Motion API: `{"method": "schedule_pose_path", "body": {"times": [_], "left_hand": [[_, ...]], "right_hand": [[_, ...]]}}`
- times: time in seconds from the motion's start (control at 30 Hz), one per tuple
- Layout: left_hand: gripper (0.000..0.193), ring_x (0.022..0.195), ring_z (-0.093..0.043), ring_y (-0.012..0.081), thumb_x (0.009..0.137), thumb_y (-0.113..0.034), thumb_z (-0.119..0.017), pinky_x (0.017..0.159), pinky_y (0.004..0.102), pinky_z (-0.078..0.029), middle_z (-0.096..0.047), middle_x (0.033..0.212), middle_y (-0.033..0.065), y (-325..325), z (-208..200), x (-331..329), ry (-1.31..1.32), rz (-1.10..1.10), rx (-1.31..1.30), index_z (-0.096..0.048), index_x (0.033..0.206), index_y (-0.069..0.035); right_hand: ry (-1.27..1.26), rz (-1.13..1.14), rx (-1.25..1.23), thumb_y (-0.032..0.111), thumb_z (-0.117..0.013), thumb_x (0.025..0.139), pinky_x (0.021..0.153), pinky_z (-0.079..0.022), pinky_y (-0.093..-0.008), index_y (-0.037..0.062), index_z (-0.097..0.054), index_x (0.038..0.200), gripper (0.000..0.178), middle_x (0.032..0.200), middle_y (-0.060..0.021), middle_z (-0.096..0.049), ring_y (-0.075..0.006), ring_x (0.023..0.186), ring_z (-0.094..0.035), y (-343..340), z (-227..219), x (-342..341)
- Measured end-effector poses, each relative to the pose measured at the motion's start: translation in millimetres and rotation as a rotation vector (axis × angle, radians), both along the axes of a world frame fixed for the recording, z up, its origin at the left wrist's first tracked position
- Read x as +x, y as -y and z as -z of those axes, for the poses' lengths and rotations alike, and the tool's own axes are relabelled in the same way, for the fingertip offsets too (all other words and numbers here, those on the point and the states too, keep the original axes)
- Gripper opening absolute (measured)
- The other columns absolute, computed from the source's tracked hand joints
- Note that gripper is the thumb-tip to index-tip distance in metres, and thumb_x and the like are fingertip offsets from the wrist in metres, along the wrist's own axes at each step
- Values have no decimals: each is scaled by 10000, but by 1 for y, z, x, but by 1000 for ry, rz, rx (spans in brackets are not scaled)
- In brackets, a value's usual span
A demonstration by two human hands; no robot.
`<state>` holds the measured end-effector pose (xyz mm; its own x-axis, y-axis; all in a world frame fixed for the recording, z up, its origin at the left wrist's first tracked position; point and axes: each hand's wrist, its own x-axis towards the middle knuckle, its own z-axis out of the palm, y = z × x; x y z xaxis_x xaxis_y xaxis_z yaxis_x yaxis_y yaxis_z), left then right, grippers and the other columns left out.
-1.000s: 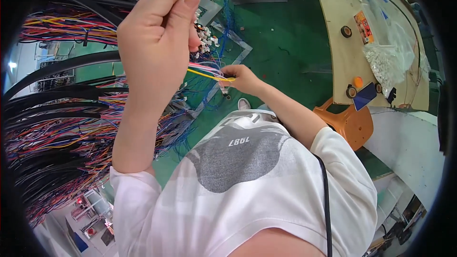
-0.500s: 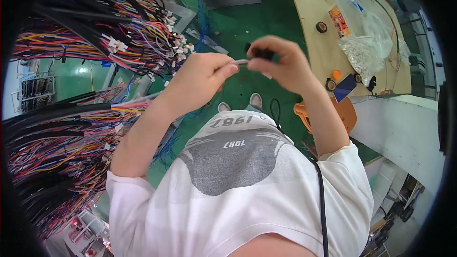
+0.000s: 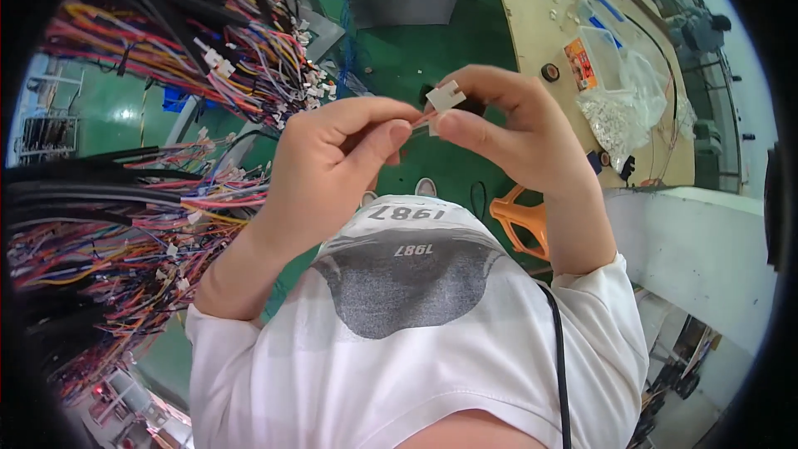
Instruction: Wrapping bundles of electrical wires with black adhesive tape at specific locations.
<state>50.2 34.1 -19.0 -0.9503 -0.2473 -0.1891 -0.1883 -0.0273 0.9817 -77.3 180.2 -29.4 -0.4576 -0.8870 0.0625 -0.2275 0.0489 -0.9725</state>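
I see the left hand pinching reddish wires; the right hand holds a white connector; table edge beyond it; green floor ahead, between.

Bright light, pale glare on the green floor at left, dark fisheye edges.

On the white shirt, small white digits on the grey panel and larger grey digits just beside it gave the same 4-digit number 2 times, upside down. Print on the orange box on the surface was too small to read.
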Motion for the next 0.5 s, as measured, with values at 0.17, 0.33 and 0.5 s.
{"method": "schedule_pose_path", "body": {"times": [0.17, 0.33, 0.5], "left_hand": [[105, 560, -516, 97, 749, -23, -612, 503, 218, -402, -576, 672, 66, 1, 8, 8, -223, -57, -304, -615, 850, 6], [113, 558, -517, 120, 728, -7, -615, 510, 234, -397, -556, 771, 101, 12, 17, 9, -581, -146, -648, -617, 840, -3], [111, 538, -470, 68, 802, -26, -562, 462, 195, -377, -529, 779, 35, 12, 1, 24, -395, -370, -66, -618, 894, 3]], "right_hand": [[-337, -11, -101, 51, -596, 764, 648, -405, -212, -10, -574, 859, 114, 789, -34, -571, -85, 701, -506, 15, -13, 5], [-452, 50, -152, 44, -579, 771, 617, -401, -205, -21, -570, 856, 107, 789, -46, -571, -89, 685, -507, 25, -22, 12], [-136, 245, -394, 107, -469, 861, 593, -395, -201, -49, -574, 882, 190, 796, -65, -576, -89, 635, -500, 32, -19, 30]]}}
